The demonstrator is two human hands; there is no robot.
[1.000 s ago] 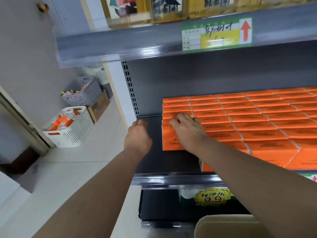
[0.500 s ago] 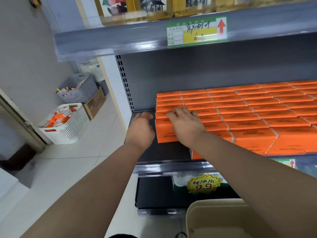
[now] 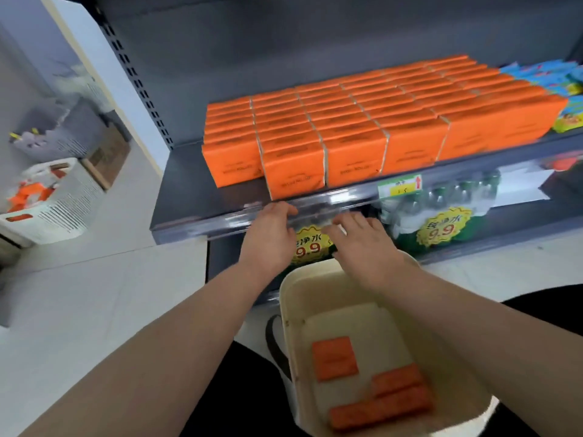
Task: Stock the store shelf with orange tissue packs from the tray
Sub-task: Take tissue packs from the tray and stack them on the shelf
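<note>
Left hand (image 3: 268, 239) and right hand (image 3: 364, 247) have come off the packs (image 3: 347, 130) on the shelf (image 3: 189, 190), grip apart and empty, heading for the tray (image 3: 287, 326).

Bright, even light; motion blur softens everything, wide-angle bending at the edges.

Your left grip (image 3: 268, 238) and right grip (image 3: 362, 244) are covering part of the yellow price sign (image 3: 310, 247). Your right forearm is hiding the tray's (image 3: 285, 310) right rim. Blur is smearing the print on the orange tissue packs (image 3: 293, 171). The picture's edges are cutting off the white basket (image 3: 63, 209) and the blue packs (image 3: 555, 77).
</note>
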